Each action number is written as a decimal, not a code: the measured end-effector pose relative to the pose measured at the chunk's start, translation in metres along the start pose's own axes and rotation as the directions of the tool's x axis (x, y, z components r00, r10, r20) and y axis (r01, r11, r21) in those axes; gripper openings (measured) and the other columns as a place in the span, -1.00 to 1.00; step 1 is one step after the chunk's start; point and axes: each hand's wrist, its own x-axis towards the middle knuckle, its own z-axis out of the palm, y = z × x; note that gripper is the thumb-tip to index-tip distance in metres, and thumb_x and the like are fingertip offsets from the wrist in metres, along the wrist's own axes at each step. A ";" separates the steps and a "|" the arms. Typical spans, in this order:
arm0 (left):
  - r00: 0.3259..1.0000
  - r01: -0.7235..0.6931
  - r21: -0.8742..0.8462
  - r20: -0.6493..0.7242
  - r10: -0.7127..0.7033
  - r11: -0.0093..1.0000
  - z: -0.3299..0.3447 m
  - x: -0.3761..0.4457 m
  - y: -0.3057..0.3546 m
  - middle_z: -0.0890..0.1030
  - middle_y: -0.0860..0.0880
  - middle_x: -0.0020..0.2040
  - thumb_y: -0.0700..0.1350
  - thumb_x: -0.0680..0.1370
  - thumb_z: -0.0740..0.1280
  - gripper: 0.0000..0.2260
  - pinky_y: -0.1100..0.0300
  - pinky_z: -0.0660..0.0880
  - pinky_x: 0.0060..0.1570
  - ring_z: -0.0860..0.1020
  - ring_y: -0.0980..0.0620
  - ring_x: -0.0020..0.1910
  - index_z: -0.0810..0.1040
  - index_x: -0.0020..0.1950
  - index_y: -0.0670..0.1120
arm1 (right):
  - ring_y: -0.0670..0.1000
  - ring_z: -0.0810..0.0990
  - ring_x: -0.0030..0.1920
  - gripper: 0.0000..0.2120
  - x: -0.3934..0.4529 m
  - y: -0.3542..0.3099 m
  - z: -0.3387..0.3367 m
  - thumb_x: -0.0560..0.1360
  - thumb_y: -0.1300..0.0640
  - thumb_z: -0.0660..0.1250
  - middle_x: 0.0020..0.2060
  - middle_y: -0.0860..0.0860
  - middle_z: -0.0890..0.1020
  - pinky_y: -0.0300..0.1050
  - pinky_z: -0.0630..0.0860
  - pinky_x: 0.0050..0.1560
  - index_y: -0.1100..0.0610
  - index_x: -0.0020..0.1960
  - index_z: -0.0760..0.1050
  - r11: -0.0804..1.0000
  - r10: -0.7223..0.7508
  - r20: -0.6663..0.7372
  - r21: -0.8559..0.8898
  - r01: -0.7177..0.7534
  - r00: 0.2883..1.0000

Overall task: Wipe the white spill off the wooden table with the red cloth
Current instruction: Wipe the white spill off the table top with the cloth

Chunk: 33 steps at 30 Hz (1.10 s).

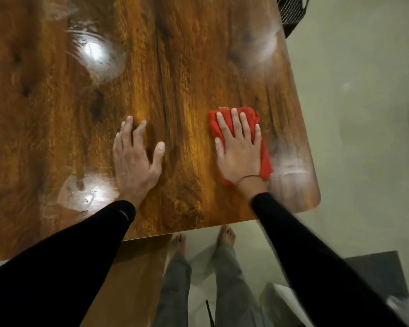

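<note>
A folded red cloth (pixel 264 159) lies flat on the wooden table (pixel 175 79) near its right edge. My right hand (pixel 239 149) presses down on the cloth with fingers spread. My left hand (pixel 136 159) rests flat on the bare wood to the left, fingers apart, holding nothing. Whitish smears (pixel 291 171) show on the wood just right of the cloth, near the table's corner. Other pale hazy patches (pixel 97 55) sit at the far left around a light glare, with a fainter one at the far right (pixel 257 48).
The table's near edge (pixel 198 230) runs just below my wrists; its right edge (pixel 302 114) is close to the cloth. A dark mesh chair (pixel 291 13) stands at the far right corner. My bare feet (pixel 226 237) stand on the pale floor below.
</note>
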 end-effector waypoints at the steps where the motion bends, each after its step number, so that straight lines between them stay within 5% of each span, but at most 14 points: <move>1: 1.000 0.009 -0.005 -0.008 -0.009 1.000 -0.002 0.000 -0.002 0.18 -0.11 0.74 0.35 0.73 0.00 -0.36 -0.18 0.06 0.70 0.13 -0.13 0.74 0.29 0.67 -0.02 | 0.19 -0.01 0.83 -0.36 -0.004 -0.022 0.002 0.81 -0.21 -0.05 0.83 0.09 0.06 0.41 -0.06 0.77 -0.10 0.85 0.00 0.992 0.124 -0.027 0.029 -0.124 0.992; 3: 1.000 0.007 -0.007 -0.024 -0.007 1.000 -0.002 -0.004 0.002 0.21 -0.11 0.73 0.33 0.73 0.01 -0.38 -0.18 0.06 0.68 0.16 -0.14 0.73 0.30 0.65 -0.02 | 0.23 -0.04 0.83 -0.34 -0.022 -0.043 0.004 0.80 -0.22 -0.06 0.83 0.12 0.02 0.43 -0.08 0.77 -0.06 0.85 -0.03 0.973 0.214 -0.050 0.096 -0.209 0.976; 8: 0.992 -0.120 0.019 0.041 0.119 0.993 0.008 -0.008 0.051 0.26 -0.10 0.71 0.20 0.77 -0.02 -0.49 -0.08 0.03 0.69 0.21 -0.13 0.70 0.39 0.59 -0.04 | 0.17 -0.07 0.84 -0.37 -0.085 0.015 0.016 0.82 -0.23 -0.01 0.84 0.06 0.00 0.42 -0.07 0.76 -0.13 0.85 0.00 0.975 -0.208 0.001 0.075 0.207 0.978; 11: 0.964 -0.203 -0.106 0.151 0.217 0.974 0.028 -0.008 0.122 0.25 -0.09 0.72 0.14 0.78 0.02 -0.52 -0.14 0.12 0.69 0.18 -0.08 0.72 0.41 0.60 -0.04 | 0.11 -0.13 0.84 -0.38 -0.103 0.080 0.005 0.82 -0.25 -0.07 0.85 0.02 -0.03 0.41 -0.08 0.77 -0.17 0.85 -0.04 0.967 -0.253 0.039 0.052 0.251 0.967; 16: 0.900 -0.338 -0.113 0.250 0.356 0.934 0.067 -0.002 0.184 0.22 -0.10 0.74 0.08 0.80 0.02 -0.52 -0.06 0.07 0.73 0.12 -0.05 0.75 0.34 0.69 -0.05 | 0.13 -0.04 0.84 -0.36 -0.076 0.157 -0.017 0.81 -0.28 -0.19 0.84 0.03 0.01 0.38 -0.06 0.78 -0.15 0.85 0.00 0.992 -0.118 0.055 -0.044 0.121 0.991; 21: 0.904 -0.371 -0.012 0.224 0.364 0.928 0.081 -0.005 0.180 0.22 -0.10 0.74 0.12 0.81 0.00 -0.50 0.03 0.00 0.72 0.13 -0.05 0.75 0.31 0.70 -0.04 | 0.23 -0.04 0.83 -0.33 -0.008 0.130 -0.011 0.80 -0.22 -0.07 0.84 0.10 0.01 0.43 0.02 0.77 -0.08 0.86 -0.05 0.971 0.240 -0.042 0.027 -0.239 0.970; 23: 0.904 -0.372 -0.003 0.227 0.363 0.928 0.080 -0.006 0.181 0.22 -0.10 0.74 0.12 0.80 -0.01 -0.50 0.03 0.01 0.72 0.13 -0.04 0.75 0.30 0.70 -0.04 | 0.25 -0.03 0.83 -0.32 0.005 0.117 -0.011 0.80 -0.21 -0.05 0.83 0.15 0.00 0.46 0.02 0.76 -0.05 0.86 -0.08 0.967 0.253 -0.047 0.014 -0.253 0.966; 29: 0.914 -0.326 0.012 0.259 0.312 0.945 0.076 -0.007 0.183 0.12 -0.08 0.78 0.15 0.79 0.03 -0.44 0.06 -0.03 0.73 0.04 -0.01 0.77 0.19 0.75 -0.06 | 0.17 -0.08 0.84 -0.37 -0.039 0.147 -0.009 0.82 -0.24 -0.07 0.84 0.08 -0.03 0.43 -0.01 0.76 -0.12 0.85 -0.05 0.965 -0.262 0.022 -0.027 0.262 0.965; 33: 0.940 -0.242 0.073 0.264 0.215 0.968 0.078 -0.004 0.186 0.05 -0.07 0.79 0.22 0.76 0.04 -0.37 0.04 -0.11 0.73 -0.02 -0.01 0.78 0.15 0.76 -0.08 | 0.14 -0.11 0.84 -0.37 -0.046 0.184 -0.011 0.83 -0.27 -0.08 0.85 0.01 -0.05 0.41 -0.02 0.78 -0.15 0.85 -0.05 0.915 -0.401 0.092 -0.016 0.404 0.912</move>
